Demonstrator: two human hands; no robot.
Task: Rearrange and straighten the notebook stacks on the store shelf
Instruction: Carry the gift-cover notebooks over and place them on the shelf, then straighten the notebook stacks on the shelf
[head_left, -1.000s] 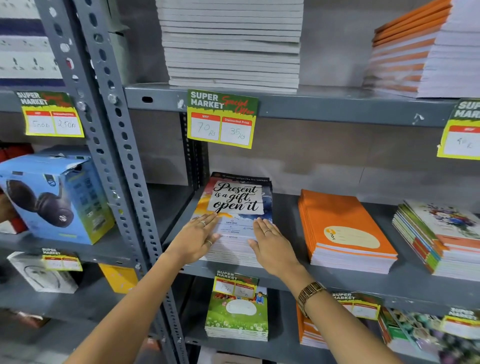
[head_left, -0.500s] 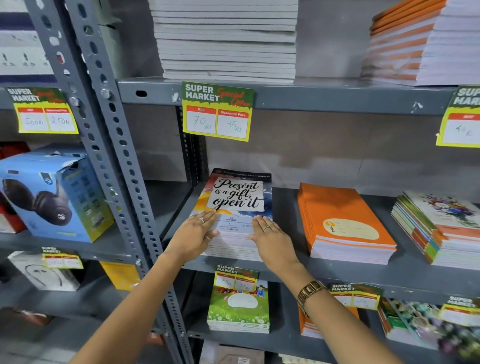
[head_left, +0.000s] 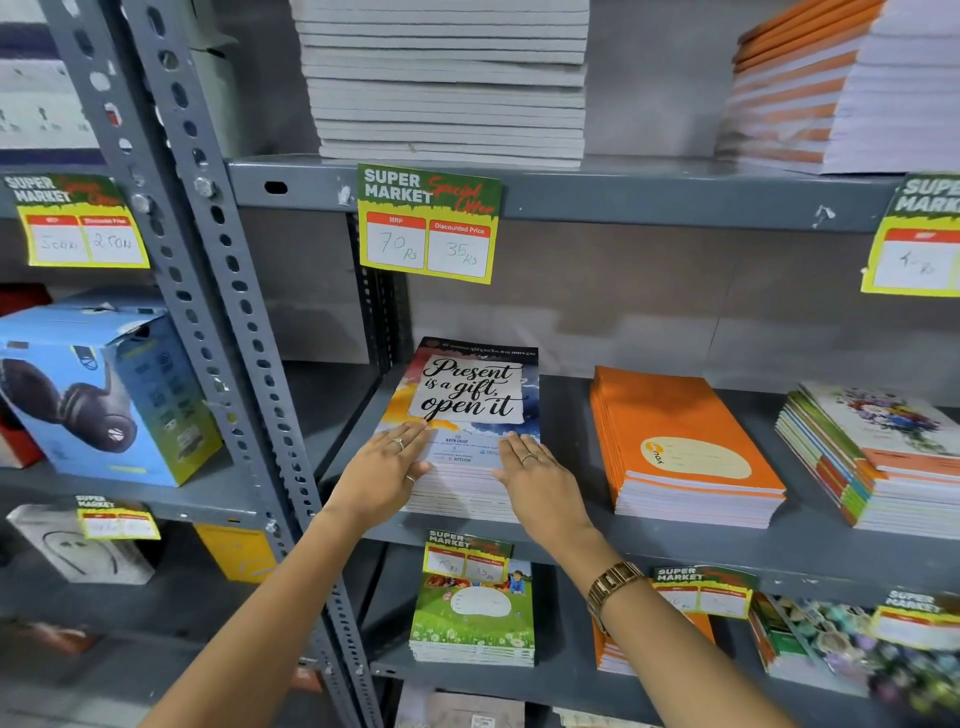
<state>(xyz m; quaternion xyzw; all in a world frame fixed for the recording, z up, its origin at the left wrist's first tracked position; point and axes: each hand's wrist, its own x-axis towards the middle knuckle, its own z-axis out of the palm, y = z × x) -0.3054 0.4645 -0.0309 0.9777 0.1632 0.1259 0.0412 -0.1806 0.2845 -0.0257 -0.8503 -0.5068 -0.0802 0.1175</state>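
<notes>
A stack of notebooks with a "Present is a gift, open it" cover lies at the left end of the middle grey shelf. My left hand rests flat on the stack's near left corner, fingers spread. My right hand lies flat on its near right corner, with a gold watch on the wrist. Both palms press on the top cover and front edge; neither grips anything. To the right sit an orange notebook stack and a floral multicoloured stack.
Perforated grey uprights stand left of the stack. A blue headphone box sits on the left shelf. Tall white and orange-striped stacks fill the top shelf. A price tag hangs above; a green notebook stack lies below.
Both hands stay flat on the "Present is a gift" stack, which sits slightly further back on the shelf. The view has shifted a little.
</notes>
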